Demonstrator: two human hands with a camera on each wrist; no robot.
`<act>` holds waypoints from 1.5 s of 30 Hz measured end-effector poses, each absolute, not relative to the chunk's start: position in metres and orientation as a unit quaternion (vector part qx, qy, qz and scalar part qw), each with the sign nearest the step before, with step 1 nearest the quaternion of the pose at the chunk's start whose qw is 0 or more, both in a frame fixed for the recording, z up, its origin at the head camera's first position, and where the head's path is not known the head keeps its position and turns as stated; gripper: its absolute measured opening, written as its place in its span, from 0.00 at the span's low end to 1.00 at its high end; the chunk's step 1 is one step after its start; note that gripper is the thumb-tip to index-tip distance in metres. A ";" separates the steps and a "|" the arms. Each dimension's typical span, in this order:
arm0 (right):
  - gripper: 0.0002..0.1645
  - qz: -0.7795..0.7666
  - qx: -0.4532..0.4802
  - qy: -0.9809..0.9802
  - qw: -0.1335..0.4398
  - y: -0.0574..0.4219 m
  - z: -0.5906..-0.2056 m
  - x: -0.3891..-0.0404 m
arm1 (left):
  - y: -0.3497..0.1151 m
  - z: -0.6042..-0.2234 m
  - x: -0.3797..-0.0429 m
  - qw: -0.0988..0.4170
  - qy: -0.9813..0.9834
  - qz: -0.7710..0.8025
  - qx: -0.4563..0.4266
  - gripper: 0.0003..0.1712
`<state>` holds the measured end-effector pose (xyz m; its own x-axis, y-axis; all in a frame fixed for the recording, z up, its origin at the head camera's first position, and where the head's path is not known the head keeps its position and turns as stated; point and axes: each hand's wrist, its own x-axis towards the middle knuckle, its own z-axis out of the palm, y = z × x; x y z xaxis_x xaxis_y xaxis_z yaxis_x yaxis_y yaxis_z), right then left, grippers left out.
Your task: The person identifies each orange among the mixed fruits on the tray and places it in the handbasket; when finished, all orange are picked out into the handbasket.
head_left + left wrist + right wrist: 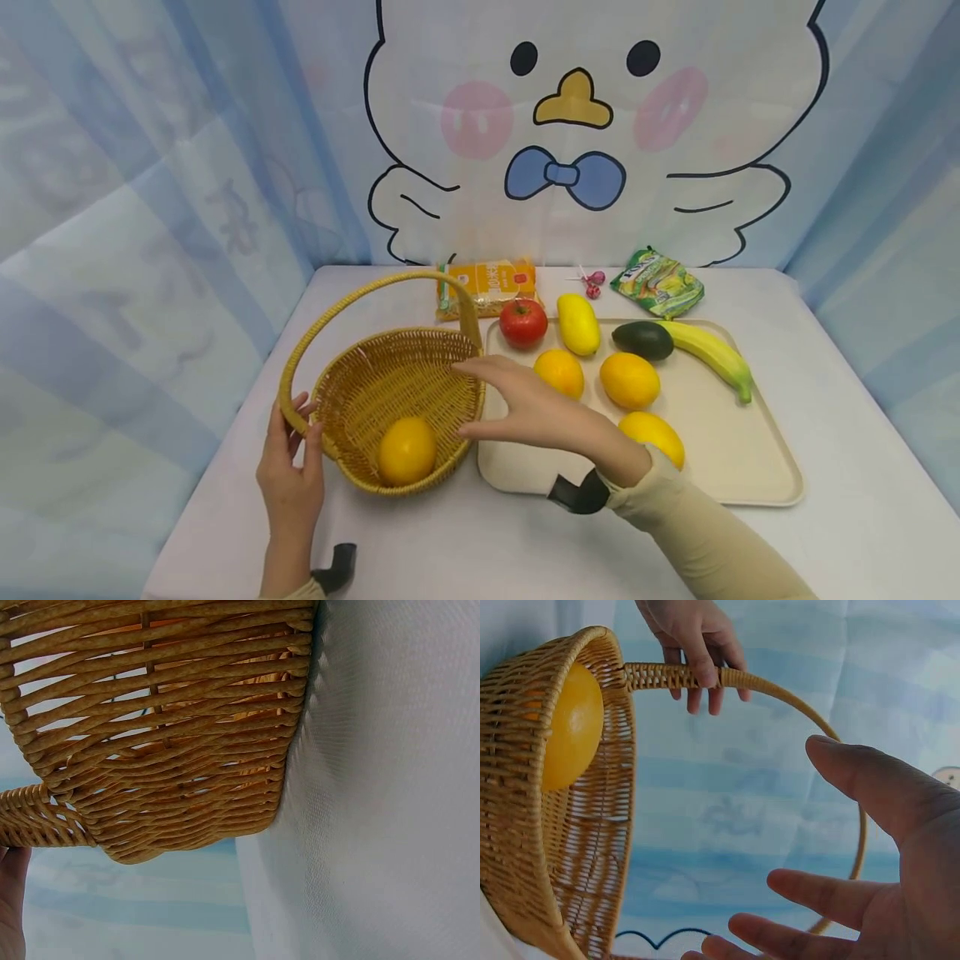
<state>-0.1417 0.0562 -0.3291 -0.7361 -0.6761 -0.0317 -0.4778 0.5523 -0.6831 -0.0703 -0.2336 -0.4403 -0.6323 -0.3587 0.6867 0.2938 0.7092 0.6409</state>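
At six o'clock inside the wicker basket (390, 375) lay one yellow-orange ball-shaped fruit (407, 451), while the left hand (292, 483) at the basket's eight o'clock was clamped on its handle (656, 676) — thumb one side, fingers the other — and the right hand (536, 408), at three o'clock by the rim, had thumb and fingers apart. Beyond it, the cream tray (727, 454) held a red fruit (523, 323) at ten o'clock, a yellow mango (578, 324) at eleven, a dark green fruit (642, 341) at twelve, a banana (708, 353) at two and three orange-yellow fruits (630, 381) nearer its middle.
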 end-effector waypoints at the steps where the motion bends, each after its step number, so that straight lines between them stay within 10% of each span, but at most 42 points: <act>1: 0.44 -0.340 -0.324 0.870 0.147 0.061 -0.328 -0.141 | -0.234 -0.441 -0.070 0.425 -0.820 -0.383 0.022 0.36; 45: 0.43 -0.355 -0.195 0.913 0.039 0.194 -0.337 -0.119 | -0.231 -0.438 -0.067 0.401 -0.836 -0.369 0.059 0.35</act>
